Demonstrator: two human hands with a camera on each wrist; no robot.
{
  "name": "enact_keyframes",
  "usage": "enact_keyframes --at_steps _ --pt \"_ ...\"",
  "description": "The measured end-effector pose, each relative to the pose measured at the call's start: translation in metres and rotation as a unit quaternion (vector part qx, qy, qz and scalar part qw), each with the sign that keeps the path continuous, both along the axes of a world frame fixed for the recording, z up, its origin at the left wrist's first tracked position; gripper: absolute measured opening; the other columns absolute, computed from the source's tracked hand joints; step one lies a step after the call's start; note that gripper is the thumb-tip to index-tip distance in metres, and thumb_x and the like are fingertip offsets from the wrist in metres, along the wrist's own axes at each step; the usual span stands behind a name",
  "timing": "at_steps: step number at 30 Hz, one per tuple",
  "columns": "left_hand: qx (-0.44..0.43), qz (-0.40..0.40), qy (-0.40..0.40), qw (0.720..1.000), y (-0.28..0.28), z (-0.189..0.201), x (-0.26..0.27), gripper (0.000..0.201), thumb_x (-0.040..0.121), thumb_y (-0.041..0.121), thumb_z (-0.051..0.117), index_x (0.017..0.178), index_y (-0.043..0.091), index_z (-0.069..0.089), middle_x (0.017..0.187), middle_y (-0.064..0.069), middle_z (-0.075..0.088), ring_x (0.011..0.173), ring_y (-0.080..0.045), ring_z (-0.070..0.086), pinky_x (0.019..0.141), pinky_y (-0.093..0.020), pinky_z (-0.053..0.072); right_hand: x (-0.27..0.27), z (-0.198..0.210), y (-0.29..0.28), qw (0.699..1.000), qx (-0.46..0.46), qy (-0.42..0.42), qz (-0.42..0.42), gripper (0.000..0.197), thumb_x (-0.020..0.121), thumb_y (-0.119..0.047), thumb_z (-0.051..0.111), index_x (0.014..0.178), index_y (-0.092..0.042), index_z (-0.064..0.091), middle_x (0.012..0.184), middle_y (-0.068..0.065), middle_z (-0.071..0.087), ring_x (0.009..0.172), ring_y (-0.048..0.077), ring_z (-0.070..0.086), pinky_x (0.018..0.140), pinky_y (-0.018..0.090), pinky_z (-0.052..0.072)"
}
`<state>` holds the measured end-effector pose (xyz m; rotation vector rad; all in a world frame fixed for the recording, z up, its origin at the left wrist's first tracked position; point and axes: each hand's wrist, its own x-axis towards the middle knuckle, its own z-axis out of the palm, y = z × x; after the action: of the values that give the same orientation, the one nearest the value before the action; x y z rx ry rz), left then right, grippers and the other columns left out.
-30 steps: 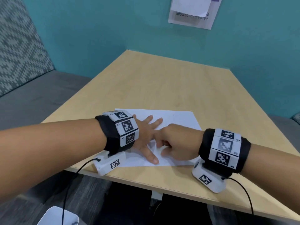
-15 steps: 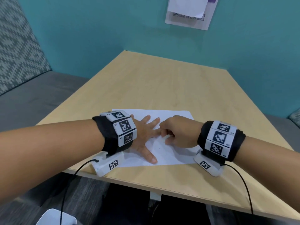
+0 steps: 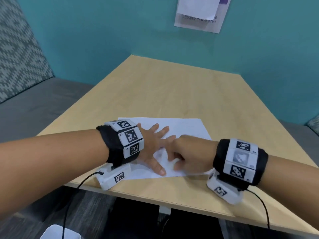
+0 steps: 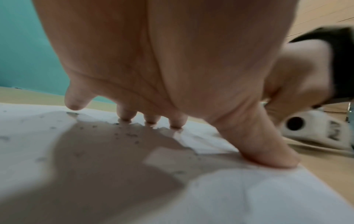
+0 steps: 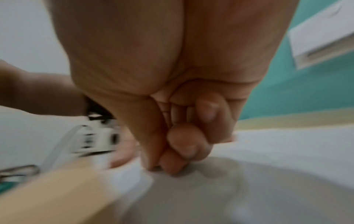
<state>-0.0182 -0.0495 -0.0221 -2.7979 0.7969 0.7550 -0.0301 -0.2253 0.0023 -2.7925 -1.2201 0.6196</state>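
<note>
A white sheet of paper [image 3: 186, 128] lies near the front edge of a light wooden table [image 3: 172, 92]. My left hand [image 3: 155, 142] rests flat on the sheet's left part, fingers spread; the left wrist view shows its fingertips [image 4: 126, 116] and thumb pressing the paper [image 4: 249, 189]. Small grey crumbs [image 4: 132, 134] lie scattered on the sheet. My right hand [image 3: 188, 152] is curled just right of the left one, with thumb and fingers pinched together and their tips down on the paper [image 5: 287, 151]. A small white object [image 3: 177, 160] shows between those fingers, mostly hidden.
Teal walls close off the table's far side, with a paper notice [image 3: 200, 12] on the wall. A grey bench [image 3: 34, 104] with a patterned back cushion [image 3: 17, 49] runs along the left. Cables hang from both wrist cameras over the table's front edge. A white item [image 3: 58, 233] sits below.
My right hand slid away across the paper and has come back toward me, still curled. The left hand has stayed flat in the same place.
</note>
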Motion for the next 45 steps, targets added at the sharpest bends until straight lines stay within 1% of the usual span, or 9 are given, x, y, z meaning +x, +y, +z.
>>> enact_keyframes --at_steps 3,8,13,22,27,32,36,41,45 --pt "0.015 0.004 -0.004 1.0 0.0 -0.001 0.0 0.12 0.073 0.083 0.056 0.152 0.04 -0.023 0.161 0.003 -0.03 0.15 -0.029 -0.021 0.11 -0.074 0.003 0.029 0.007 -0.016 0.996 0.004 -0.051 -0.072 0.004 0.083 -0.017 0.06 0.087 -0.017 0.06 0.07 -0.012 0.052 0.072 0.017 0.051 0.064 0.025 0.041" --pt "-0.005 -0.003 0.006 1.0 0.001 -0.001 0.002 0.119 0.071 0.082 0.059 0.152 0.044 -0.02 0.161 0.005 -0.03 0.15 -0.028 -0.022 0.109 -0.075 -0.001 0.005 -0.003 -0.007 1.0 0.009 0.006 -0.002 0.012 0.081 -0.016 0.057 0.08 -0.025 0.05 0.07 -0.007 0.055 0.069 0.016 0.051 0.063 0.025 0.042" --pt "0.015 0.006 0.004 1.0 0.001 0.001 -0.001 0.12 0.073 0.083 0.056 0.151 0.04 -0.025 0.16 0.007 -0.032 0.149 -0.025 -0.023 0.112 -0.072 0.0 0.042 -0.001 -0.027 0.995 0.008 -0.049 -0.085 0.008 0.083 -0.019 0.062 0.091 -0.017 0.062 0.072 -0.014 0.052 0.071 0.015 0.05 0.062 0.022 0.039" --pt "-0.016 -0.014 -0.008 1.0 -0.022 0.002 -0.002 0.11 0.076 0.077 0.06 0.151 0.048 -0.016 0.163 0.002 -0.025 0.15 -0.032 -0.018 0.11 -0.074 0.001 0.033 0.0 -0.026 0.995 0.02 -0.054 -0.076 0.009 0.083 -0.016 0.06 0.078 -0.021 0.053 0.071 -0.006 0.055 0.069 0.017 0.05 0.062 0.026 0.04" --pt "-0.027 -0.017 -0.001 0.999 -0.022 -0.002 0.001 0.108 0.073 0.079 0.062 0.154 0.047 -0.002 0.162 0.001 -0.028 0.149 -0.033 -0.023 0.109 -0.076 -0.001 -0.011 -0.007 -0.017 0.999 0.036 0.033 -0.002 0.023 0.079 -0.014 0.055 0.073 -0.035 0.047 0.067 -0.008 0.053 0.062 0.013 0.05 0.063 0.033 0.049" --pt "-0.001 -0.026 -0.008 1.0 -0.023 0.001 0.001 0.11 0.072 0.081 0.06 0.153 0.048 -0.008 0.162 0.003 -0.029 0.15 -0.033 -0.02 0.109 -0.076 0.003 0.021 0.0 -0.027 0.997 0.011 -0.05 -0.049 0.006 0.083 -0.014 0.057 0.087 -0.018 0.057 0.078 0.0 0.061 0.073 0.02 0.051 0.065 0.028 0.04" --pt "-0.029 -0.03 -0.001 0.999 -0.021 -0.002 0.002 0.103 0.071 0.08 0.062 0.151 0.054 0.001 0.162 0.001 -0.028 0.149 -0.035 -0.022 0.107 -0.078 -0.001 -0.01 -0.004 -0.015 0.999 0.024 0.045 0.007 0.014 0.075 -0.015 0.053 0.072 -0.029 0.051 0.066 0.0 0.057 0.065 0.023 0.055 0.063 0.038 0.049" --pt "-0.004 -0.024 -0.011 1.0 -0.022 -0.001 0.002 0.112 0.072 0.08 0.06 0.151 0.05 -0.013 0.162 0.002 -0.029 0.15 -0.034 -0.019 0.109 -0.076 0.002 0.028 0.003 -0.026 0.997 0.007 -0.049 -0.06 0.006 0.084 -0.015 0.058 0.089 -0.015 0.06 0.075 -0.007 0.056 0.075 0.017 0.051 0.062 0.023 0.038" --pt "-0.013 -0.033 0.0 0.999 -0.021 -0.001 0.003 0.093 0.074 0.079 0.06 0.152 0.05 0.017 0.161 0.002 -0.03 0.149 -0.034 -0.022 0.11 -0.075 0.001 0.004 0.0 -0.013 1.0 0.016 0.008 0.005 0.021 0.083 -0.012 0.057 0.076 -0.029 0.046 0.065 -0.016 0.044 0.062 0.008 0.045 0.06 0.021 0.034"
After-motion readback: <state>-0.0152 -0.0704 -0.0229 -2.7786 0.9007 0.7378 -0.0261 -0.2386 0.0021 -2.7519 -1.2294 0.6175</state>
